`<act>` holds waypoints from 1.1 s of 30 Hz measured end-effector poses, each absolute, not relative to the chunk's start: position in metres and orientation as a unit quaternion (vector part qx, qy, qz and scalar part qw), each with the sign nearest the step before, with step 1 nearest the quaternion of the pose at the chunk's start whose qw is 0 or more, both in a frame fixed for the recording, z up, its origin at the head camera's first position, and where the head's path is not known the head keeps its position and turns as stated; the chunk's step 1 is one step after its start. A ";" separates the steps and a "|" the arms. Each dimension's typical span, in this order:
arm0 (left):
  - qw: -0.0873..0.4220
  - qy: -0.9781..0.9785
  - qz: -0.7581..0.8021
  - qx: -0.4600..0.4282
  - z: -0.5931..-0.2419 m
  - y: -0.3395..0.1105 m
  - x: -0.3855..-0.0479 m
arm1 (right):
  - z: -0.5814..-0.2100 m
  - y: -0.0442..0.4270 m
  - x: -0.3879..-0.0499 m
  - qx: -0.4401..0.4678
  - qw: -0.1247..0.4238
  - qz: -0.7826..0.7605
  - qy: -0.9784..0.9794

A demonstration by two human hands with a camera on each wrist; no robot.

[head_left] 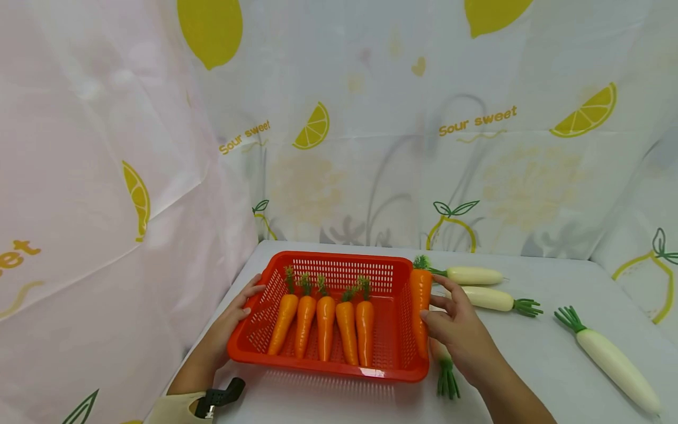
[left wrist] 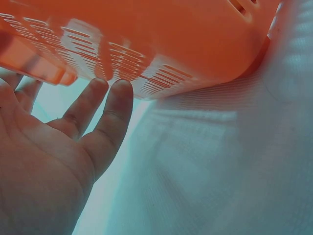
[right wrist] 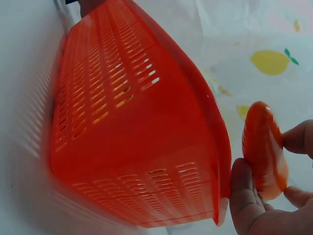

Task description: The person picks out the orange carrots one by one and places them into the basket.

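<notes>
The red perforated basket [head_left: 389,330] stands on the white table with several orange carrots [head_left: 325,327] side by side inside, leafy tops toward the back. My right hand [head_left: 458,327] pinches another carrot [head_left: 421,306] between thumb and fingers, at the basket's right rim. In the right wrist view, that carrot [right wrist: 264,152] sits just beyond the red rim, with fingertips on both its sides. My left hand [head_left: 230,321] is at the basket's left side, fingers by the rim. The left wrist view shows those fingers [left wrist: 115,107] extended, tips at the slotted wall; the thumb is out of that view.
White radishes with green stems lie right of the basket: two toward the back [head_left: 474,275] [head_left: 487,298], and one farther right [head_left: 614,365]. Another radish's green stems [head_left: 447,380] show beneath my right hand. A lemon-printed cloth [head_left: 360,176] hangs behind and beside the table.
</notes>
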State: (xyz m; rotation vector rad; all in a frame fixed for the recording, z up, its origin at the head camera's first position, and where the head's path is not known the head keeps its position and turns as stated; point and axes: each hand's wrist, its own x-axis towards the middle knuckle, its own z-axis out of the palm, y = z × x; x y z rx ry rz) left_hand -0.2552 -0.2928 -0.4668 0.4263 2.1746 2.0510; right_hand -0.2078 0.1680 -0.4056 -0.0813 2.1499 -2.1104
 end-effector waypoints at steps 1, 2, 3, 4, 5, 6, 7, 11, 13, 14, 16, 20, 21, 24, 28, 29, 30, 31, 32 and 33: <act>0.062 0.719 0.678 0.140 -0.467 -0.293 -0.255 | -0.405 0.167 -0.209 -0.029 0.065 -0.700 0.711; 0.063 0.719 0.678 0.139 -0.467 -0.293 -0.256 | -0.405 0.166 -0.209 -0.031 0.065 -0.700 0.710; 0.063 0.720 0.677 0.138 -0.467 -0.293 -0.256 | -0.405 0.165 -0.210 -0.034 0.066 -0.700 0.710; 0.064 0.719 0.678 0.137 -0.468 -0.293 -0.256 | -0.405 0.164 -0.211 -0.035 0.066 -0.699 0.711; 0.064 0.720 0.678 0.136 -0.468 -0.293 -0.256 | -0.405 0.163 -0.212 -0.036 0.067 -0.699 0.711; 0.064 0.719 0.679 0.135 -0.469 -0.294 -0.257 | -0.404 0.162 -0.212 -0.035 0.068 -0.700 0.710; 0.064 0.719 0.679 0.136 -0.469 -0.294 -0.257 | -0.404 0.161 -0.213 -0.033 0.069 -0.699 0.711; 0.064 0.719 0.679 0.134 -0.471 -0.296 -0.259 | -0.403 0.158 -0.215 -0.029 0.072 -0.696 0.713; 0.063 0.721 0.677 0.135 -0.472 -0.296 -0.259 | -0.402 0.156 -0.217 -0.027 0.072 -0.689 0.720; 0.063 0.721 0.677 0.134 -0.472 -0.297 -0.259 | -0.401 0.155 -0.218 -0.028 0.072 -0.687 0.723; 0.061 0.722 0.676 0.136 -0.472 -0.297 -0.259 | -0.401 0.153 -0.220 -0.026 0.073 -0.681 0.728; 0.059 0.721 0.676 0.143 -0.471 -0.296 -0.258 | -0.400 0.149 -0.224 -0.026 0.078 -0.681 0.728; 0.058 0.721 0.675 0.145 -0.470 -0.296 -0.257 | -0.400 0.148 -0.225 -0.025 0.079 -0.681 0.728; 0.058 0.720 0.675 0.150 -0.470 -0.295 -0.257 | -0.400 0.146 -0.226 -0.024 0.080 -0.681 0.728; 0.059 0.719 0.675 0.151 -0.471 -0.296 -0.257 | -0.400 0.144 -0.227 -0.017 0.079 -0.679 0.730; 0.059 0.719 0.676 0.151 -0.471 -0.296 -0.257 | -0.400 0.144 -0.227 -0.016 0.079 -0.679 0.729; 0.059 0.719 0.676 0.151 -0.471 -0.296 -0.257 | -0.400 0.144 -0.227 -0.014 0.079 -0.679 0.729; 0.059 0.719 0.676 0.151 -0.471 -0.296 -0.257 | -0.400 0.144 -0.227 -0.012 0.079 -0.679 0.729; 0.060 0.719 0.676 0.151 -0.471 -0.296 -0.257 | -0.400 0.143 -0.228 -0.010 0.080 -0.679 0.730; 0.061 0.719 0.675 0.150 -0.471 -0.296 -0.257 | -0.400 0.143 -0.228 -0.008 0.080 -0.679 0.730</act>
